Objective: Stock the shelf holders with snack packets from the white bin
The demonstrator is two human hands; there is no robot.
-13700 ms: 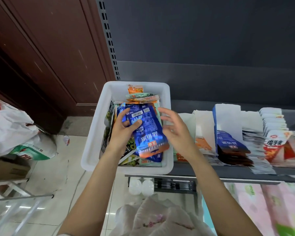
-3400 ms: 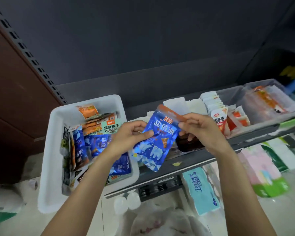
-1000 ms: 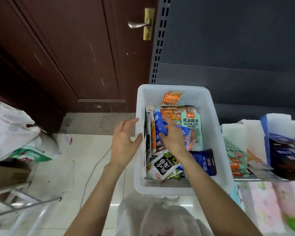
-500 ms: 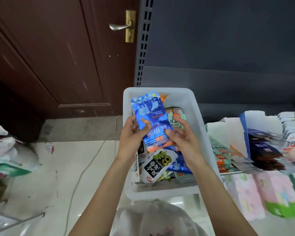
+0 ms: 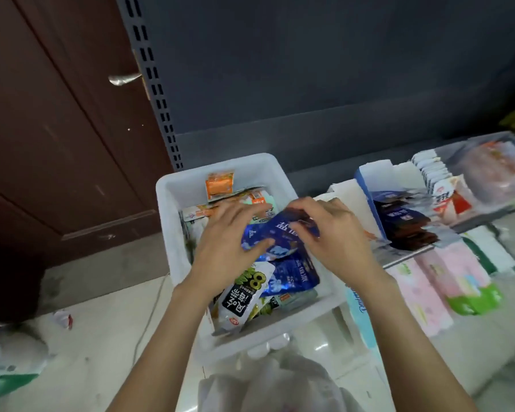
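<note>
Nearest the camera, both forearms reach up into the white bin (image 5: 173,209). Just below the fingers, toward the wrists, lie a black-and-white packet (image 5: 241,295) and another blue one (image 5: 295,275), with more packets under and beyond them, so the bin looks well short of emptied (a fair share of the work is left, by my reckoning).

The left hand (image 5: 223,245) holds the blue snack packet (image 5: 275,236) by its left edge, thumb pressed on the front, the other fingers extended behind and above it. The right hand (image 5: 333,236) pinches the packet's upper right part with curled fingertips. The packet sits between the two hands, above the bin's contents, not yet at the shelf.

Right of the right hand's fingers stands the blue-and-white shelf holder (image 5: 369,185), already carrying a row of dark blue packets (image 5: 402,215); this part seems partly stocked. Farther right, a holder of red-and-white packets (image 5: 440,188) looks filled. Beyond the fingertips, orange packets (image 5: 219,185) lean at the bin's far wall.
</note>
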